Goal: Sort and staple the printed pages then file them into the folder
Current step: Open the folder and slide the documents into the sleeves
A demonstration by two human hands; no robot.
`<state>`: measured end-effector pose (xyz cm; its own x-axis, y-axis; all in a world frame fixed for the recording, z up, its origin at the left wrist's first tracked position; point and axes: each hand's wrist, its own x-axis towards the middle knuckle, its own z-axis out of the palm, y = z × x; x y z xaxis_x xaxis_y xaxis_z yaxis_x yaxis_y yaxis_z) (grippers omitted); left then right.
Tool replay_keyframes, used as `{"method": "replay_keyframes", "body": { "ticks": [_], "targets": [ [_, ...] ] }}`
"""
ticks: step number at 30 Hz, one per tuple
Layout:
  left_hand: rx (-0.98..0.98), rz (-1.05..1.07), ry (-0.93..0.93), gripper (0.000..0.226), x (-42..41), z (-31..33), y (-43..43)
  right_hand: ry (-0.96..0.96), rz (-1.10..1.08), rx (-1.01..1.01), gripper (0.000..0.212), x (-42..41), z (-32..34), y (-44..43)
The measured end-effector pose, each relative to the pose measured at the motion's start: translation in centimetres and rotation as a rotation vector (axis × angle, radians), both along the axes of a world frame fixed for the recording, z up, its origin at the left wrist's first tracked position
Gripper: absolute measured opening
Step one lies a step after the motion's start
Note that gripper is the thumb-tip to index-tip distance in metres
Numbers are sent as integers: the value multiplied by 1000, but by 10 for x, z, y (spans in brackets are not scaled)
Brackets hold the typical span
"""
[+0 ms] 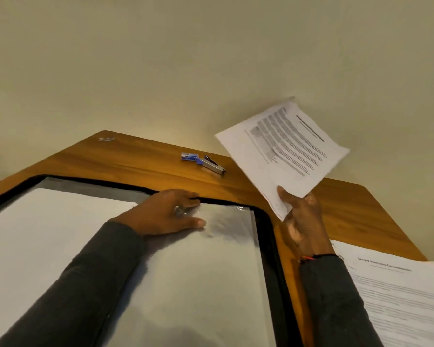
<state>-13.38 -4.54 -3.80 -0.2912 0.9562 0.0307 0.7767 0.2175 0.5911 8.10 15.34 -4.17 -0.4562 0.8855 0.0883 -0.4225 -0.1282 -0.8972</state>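
Printed pages (283, 149) are pinched at a corner by the right hand (301, 217), just right of the folder (273, 246), whose clear sleeve (226, 229) is pressed by the flat left hand (166, 214). Light and floppy, they are probably best gripped along an edge.

Our left hand (171, 214) rests flat on the folder (272, 246), palm down, fingers stretched forward and a little spread, a ring on one of them. Its forearm comes in from the lower left in a dark grey sleeve. Our right hand (301, 221) is raised, palm turned toward us, thumb laid over the near corner of the printed pages (283, 149) it pinches (the fingers behind the sheets are mostly hidden). A thin red and black thread circles that wrist.
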Motion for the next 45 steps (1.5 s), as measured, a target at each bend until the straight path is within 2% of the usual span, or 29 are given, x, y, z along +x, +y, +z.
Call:
{"method": "replay_keyframes", "body": {
  "ticks": [3, 6, 8, 10, 16, 23, 28, 32, 34, 39, 43, 45],
  "targets": [
    [49, 10, 60, 57, -6, -3, 3, -31, -58, 59, 57, 1, -2, -2],
    [137, -41, 114, 47, -10, -3, 8, -41, -92, 97, 59, -4, -3, -6],
    [230, -37, 60, 21, -12, -3, 11, -35, -105, 101, 60, -9, -3, -6],
    [294, -31, 17, 9, -9, -2, 13, -15, -104, 97, 60, -14, -3, -5],
    [311, -54, -75, 13, -9, -1, 14, 52, -65, 52, 62, -32, 5, -4],
    [355, -83, -190, 22, -2, 2, 13, 33, 0, 177, 69, -58, 30, -5],
    [438, -116, -250, 25, 7, 3, 17, -104, 5, 334, 71, -86, 40, -10],
    [510, -151, -224, 18, 11, 5, 20, -265, 68, 467, 55, -97, 36, -15],
    [523, -148, -223, 17, 13, 7, 21, -342, 137, 513, 53, -98, 34, -14],
    [493, -84, -201, 22, 15, 6, 23, -453, 354, 531, 57, -92, 31, -10],
    [512, -52, -222, 26, 17, 7, 23, -504, 426, 587, 59, -88, 30, -11],
    [472, -52, -182, 28, 15, 7, 21, -504, 468, 554, 63, -83, 30, -8]
  ]
}}
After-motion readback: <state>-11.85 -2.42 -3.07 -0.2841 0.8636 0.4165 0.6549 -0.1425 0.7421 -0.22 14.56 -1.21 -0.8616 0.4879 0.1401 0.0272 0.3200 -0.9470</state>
